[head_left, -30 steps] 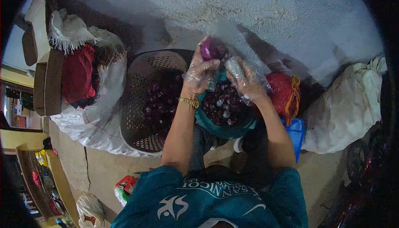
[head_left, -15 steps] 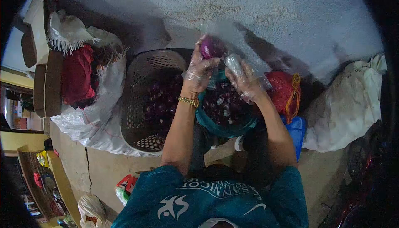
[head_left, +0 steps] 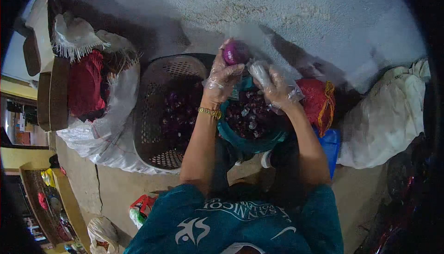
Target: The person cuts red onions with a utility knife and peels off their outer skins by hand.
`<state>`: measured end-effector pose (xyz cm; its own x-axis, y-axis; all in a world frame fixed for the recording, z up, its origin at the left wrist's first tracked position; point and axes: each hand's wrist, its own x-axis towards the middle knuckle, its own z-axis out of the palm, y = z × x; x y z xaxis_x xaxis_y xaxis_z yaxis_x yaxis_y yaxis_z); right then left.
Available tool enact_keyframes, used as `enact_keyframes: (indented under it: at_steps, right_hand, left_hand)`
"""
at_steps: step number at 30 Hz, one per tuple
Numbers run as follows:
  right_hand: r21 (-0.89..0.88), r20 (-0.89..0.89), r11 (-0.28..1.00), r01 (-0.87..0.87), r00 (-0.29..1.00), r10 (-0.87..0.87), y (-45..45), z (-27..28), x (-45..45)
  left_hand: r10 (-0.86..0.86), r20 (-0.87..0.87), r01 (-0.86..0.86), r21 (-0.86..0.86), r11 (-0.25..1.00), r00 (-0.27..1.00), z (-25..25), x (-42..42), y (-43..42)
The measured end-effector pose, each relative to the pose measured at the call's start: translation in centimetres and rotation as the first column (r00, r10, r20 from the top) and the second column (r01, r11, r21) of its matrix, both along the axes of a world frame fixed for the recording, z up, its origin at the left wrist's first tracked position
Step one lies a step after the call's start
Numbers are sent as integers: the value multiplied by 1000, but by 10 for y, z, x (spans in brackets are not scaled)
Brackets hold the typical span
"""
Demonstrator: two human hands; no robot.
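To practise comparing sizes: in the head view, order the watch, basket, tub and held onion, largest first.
1. Basket
2. Tub
3. Onion
4. Watch
These are apparent sizes; distances from the camera differ.

Passage – over basket (head_left: 147, 96) | Obstacles – wall (head_left: 282, 4) ahead, red sack (head_left: 312, 97) beside right hand (head_left: 278, 89)

A rough, pale plaster wall (head_left: 300, 13) spans the far side, soft shadows (head_left: 162, 27) falling across it in dim light. The tan concrete floor (head_left: 76, 170) has a dark crack (head_left: 98, 189), with a yellow ledge (head_left: 25, 158) farther left.
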<state>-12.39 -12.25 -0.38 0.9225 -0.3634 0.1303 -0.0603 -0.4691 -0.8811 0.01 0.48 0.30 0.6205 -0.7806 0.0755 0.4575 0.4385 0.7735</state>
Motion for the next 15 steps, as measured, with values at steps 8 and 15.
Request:
enact_keyframes:
  at_steps: [8,15]
  right_hand:
    - [-187,263,982,18,964,33,0,23,-3]
    - [-201,171,979,29,985,6,1,24,-5]
  left_hand:
    - [-8,-13,9,41,999,1000,1,1,1]
    - [-25,-24,24,-11,1000,999,0,1,0]
